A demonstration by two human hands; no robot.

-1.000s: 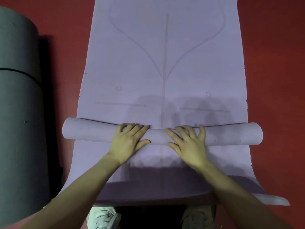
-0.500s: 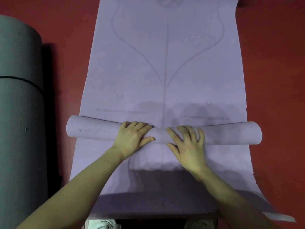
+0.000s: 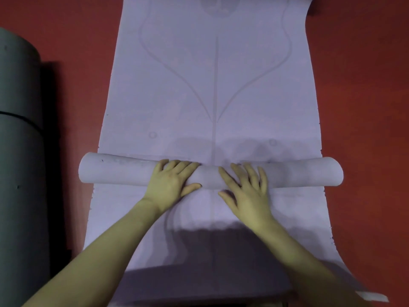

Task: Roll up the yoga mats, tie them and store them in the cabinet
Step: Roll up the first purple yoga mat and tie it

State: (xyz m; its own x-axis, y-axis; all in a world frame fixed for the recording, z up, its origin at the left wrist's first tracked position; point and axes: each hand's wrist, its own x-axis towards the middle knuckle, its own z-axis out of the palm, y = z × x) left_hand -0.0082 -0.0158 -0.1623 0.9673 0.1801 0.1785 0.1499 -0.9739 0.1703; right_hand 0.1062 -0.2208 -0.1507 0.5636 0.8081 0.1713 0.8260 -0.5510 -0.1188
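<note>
While the lilac yoga mat (image 3: 212, 85) lies flat running 12 to 6, its roll (image 3: 298, 173) spans 9 to 3; left hand (image 3: 171, 181) and right hand (image 3: 246, 187) press it mid-length, fingers spread; grey rolled mat (image 3: 20, 173) at 9 on red floor (image 3: 365, 107)

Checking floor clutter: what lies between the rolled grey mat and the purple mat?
Head view: only a bare strip of red floor in shadow separates the grey mat from the purple mat.
</note>
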